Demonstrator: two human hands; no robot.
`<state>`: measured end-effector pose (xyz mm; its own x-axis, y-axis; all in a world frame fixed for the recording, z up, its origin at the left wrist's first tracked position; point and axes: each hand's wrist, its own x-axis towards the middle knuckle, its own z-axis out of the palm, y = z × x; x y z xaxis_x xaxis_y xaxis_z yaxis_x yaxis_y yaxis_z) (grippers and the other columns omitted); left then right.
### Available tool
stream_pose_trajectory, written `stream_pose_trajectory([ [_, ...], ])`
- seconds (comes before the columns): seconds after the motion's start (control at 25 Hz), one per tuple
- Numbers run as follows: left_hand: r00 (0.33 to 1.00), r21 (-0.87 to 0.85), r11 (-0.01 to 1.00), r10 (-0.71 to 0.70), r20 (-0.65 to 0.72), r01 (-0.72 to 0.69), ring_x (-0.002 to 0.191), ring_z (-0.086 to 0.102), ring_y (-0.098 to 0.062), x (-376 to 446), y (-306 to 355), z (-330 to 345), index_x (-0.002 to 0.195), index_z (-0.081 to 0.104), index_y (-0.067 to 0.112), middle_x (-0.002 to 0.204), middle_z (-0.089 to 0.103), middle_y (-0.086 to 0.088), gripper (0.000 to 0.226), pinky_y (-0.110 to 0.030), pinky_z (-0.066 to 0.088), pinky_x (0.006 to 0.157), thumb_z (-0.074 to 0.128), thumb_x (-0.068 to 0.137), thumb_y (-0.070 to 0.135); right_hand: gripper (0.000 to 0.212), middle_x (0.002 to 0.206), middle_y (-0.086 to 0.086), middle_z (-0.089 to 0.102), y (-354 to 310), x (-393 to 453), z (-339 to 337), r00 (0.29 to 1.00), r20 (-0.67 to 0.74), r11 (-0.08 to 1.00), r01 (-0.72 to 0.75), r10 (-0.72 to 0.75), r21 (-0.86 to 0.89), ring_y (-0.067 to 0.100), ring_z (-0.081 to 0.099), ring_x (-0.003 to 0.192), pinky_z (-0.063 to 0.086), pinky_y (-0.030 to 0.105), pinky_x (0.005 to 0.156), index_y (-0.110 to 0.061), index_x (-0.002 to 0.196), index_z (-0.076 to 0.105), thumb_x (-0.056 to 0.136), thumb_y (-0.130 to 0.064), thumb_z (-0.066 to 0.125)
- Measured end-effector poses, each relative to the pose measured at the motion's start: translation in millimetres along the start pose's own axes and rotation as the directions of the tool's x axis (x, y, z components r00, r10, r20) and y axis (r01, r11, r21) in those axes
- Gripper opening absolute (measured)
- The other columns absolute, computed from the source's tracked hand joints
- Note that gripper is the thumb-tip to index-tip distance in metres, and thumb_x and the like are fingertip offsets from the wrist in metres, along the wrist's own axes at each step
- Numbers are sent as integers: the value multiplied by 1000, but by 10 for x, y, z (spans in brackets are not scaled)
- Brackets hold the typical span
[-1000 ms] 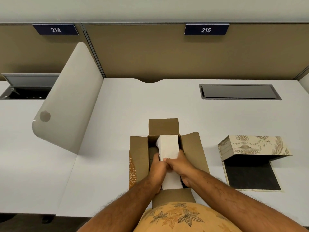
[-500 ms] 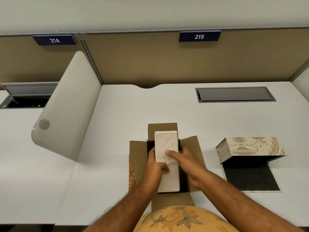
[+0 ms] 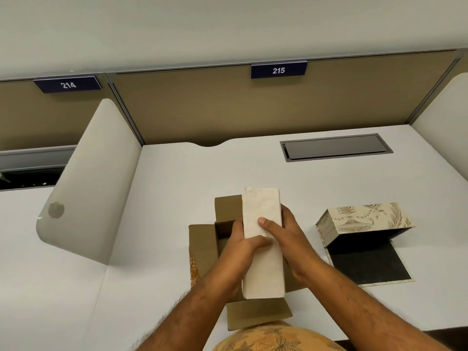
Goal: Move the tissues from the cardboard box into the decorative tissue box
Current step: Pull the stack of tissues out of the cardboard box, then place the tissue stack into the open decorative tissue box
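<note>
A thick white stack of tissues is held flat above the open brown cardboard box, near the desk's front edge. My left hand grips the stack's left side with the thumb on top. My right hand clasps its right side, thumb pressed on the top sheet. The decorative tissue box, cream with urn prints, lies open on the desk to the right, its lid raised and its dark inside showing. The cardboard box's inside is mostly hidden by my hands.
A white desk carries everything. A grey cable hatch is set into it at the back right. A curved white divider panel stands to the left. A tan partition wall with number plates runs behind.
Both hands have lifted the tissue stack up out of the cardboard box and laid it flatter. The camera view has tilted down a little.
</note>
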<state>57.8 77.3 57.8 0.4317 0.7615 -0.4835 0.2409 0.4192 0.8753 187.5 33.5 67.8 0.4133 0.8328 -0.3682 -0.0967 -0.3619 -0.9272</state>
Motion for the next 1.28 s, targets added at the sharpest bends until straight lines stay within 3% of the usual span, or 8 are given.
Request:
stream_pose_trajectory([
  [0.12, 998, 7, 998, 58, -38, -58, 94, 76, -7, 34, 4, 214, 137, 43, 44, 123, 69, 15, 60, -22, 62, 73, 80, 90, 35, 80, 136, -12, 59, 23, -90, -57, 1000, -22, 1000, 10, -10, 3, 14, 65, 115, 58, 24, 75, -45, 155, 33, 82, -58, 61],
  [0.28, 994, 44, 994, 100, 49, -102, 104, 72, -7, -30, 12, 326, 139, 42, 50, 124, 65, 22, 74, -16, 60, 68, 83, 77, 42, 67, 135, -12, 59, 83, -144, -207, 996, -83, 1000, 11, -9, 25, 14, 64, 114, 59, 27, 75, -50, 155, 32, 97, -49, 65],
  [0.4, 984, 53, 997, 43, 173, -53, 99, 77, -7, -88, 38, 310, 133, 42, 58, 122, 70, 21, 69, -20, 63, 69, 83, 79, 44, 61, 130, -10, 65, 98, -189, -342, 990, -136, 996, -16, 28, 86, 17, 69, 110, 65, 34, 76, -48, 150, 39, 98, -41, 70],
  [0.56, 907, 128, 992, -38, 420, -18, 99, 79, -9, -76, 157, 275, 147, 37, 50, 115, 76, 17, 84, -25, 65, 74, 87, 81, 36, 69, 127, 4, 74, -24, -148, -764, 984, -140, 934, -58, 114, 352, 27, 76, 110, 66, 47, 88, -34, 143, 54, 82, -34, 87],
  [0.72, 839, 282, 959, -145, 525, -11, 116, 74, -24, -75, 324, 362, 152, 37, 49, 135, 70, 4, 94, -46, 60, 103, 90, 74, 39, 78, 134, 13, 69, -135, -140, -1310, 982, 30, 937, -188, 188, 293, 35, 70, 119, 64, 47, 87, -28, 142, 57, 74, -21, 94],
  [0.8, 808, 344, 938, -180, 561, -29, 122, 71, -26, -96, 392, 493, 150, 39, 50, 139, 68, 3, 91, -49, 56, 108, 90, 75, 38, 81, 140, 13, 66, -127, -161, -1627, 966, 144, 942, -243, 213, 233, 36, 67, 124, 64, 50, 90, -27, 142, 62, 68, -20, 95],
  [1.08, 727, 511, 842, -240, 643, -173, 125, 67, -17, -66, 500, 1299, 152, 42, 54, 139, 66, 13, 87, -42, 55, 108, 86, 82, 29, 71, 134, 15, 73, 65, -175, -2626, 877, 417, 970, -237, 237, -52, 37, 68, 128, 54, 58, 108, -19, 135, 67, 72, -31, 97],
  [1.28, 725, 576, 803, -304, 618, -154, 121, 63, 1, 35, 581, 2048, 130, 46, 79, 134, 61, 35, 78, -23, 57, 97, 87, 81, 34, 76, 133, 4, 75, 203, -164, -3448, 857, 451, 968, -232, 250, -96, 29, 70, 126, 57, 55, 106, -29, 136, 66, 68, -38, 99],
])
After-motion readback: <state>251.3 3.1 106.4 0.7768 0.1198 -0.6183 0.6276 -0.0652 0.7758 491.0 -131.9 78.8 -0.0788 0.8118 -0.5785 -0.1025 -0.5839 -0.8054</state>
